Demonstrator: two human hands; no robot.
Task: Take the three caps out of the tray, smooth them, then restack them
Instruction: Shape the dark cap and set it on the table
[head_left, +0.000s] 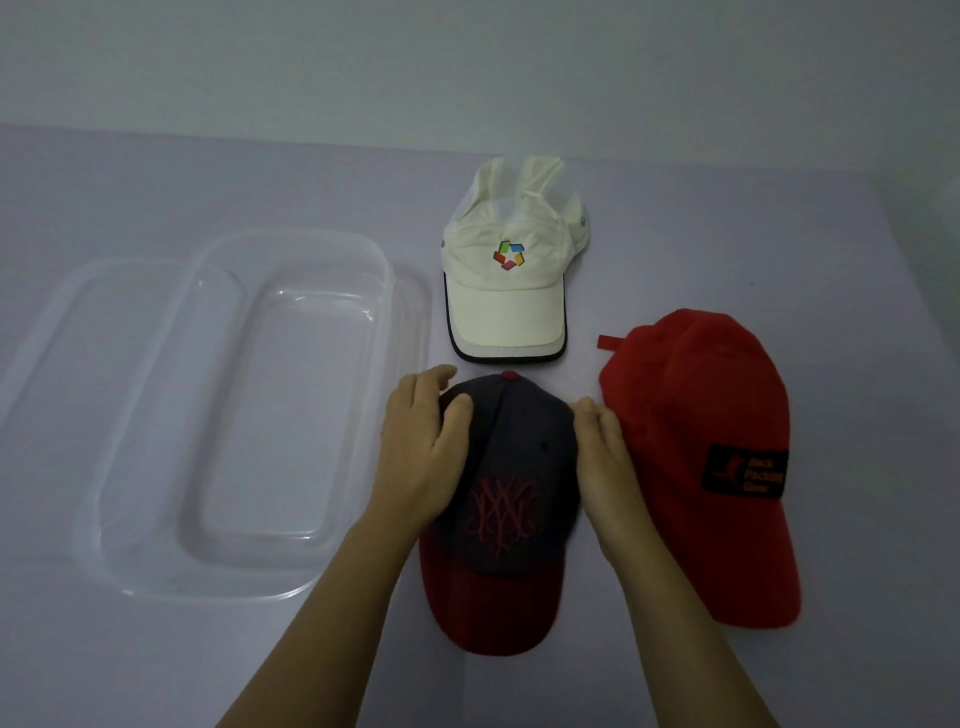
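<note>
Three caps lie on the table, outside the clear plastic tray (130, 551). A navy cap with a dark red brim and red stitched logo (514, 488) lies nearest me, brim toward me. My left hand (421, 457) rests flat on its left side, fingers relaxed. My right hand (605, 457) presses edge-on against its right side, fingers straight. A white cap with a coloured logo (506, 291) lies just beyond it. A red cap with a black patch (701, 441) lies to the right, touching my right hand.
The clear tray holds nothing and sits at the left, with a second clear shape (291, 395), perhaps a lid or inner tray, set in it. A pale wall (467, 67) rises behind the table's far edge.
</note>
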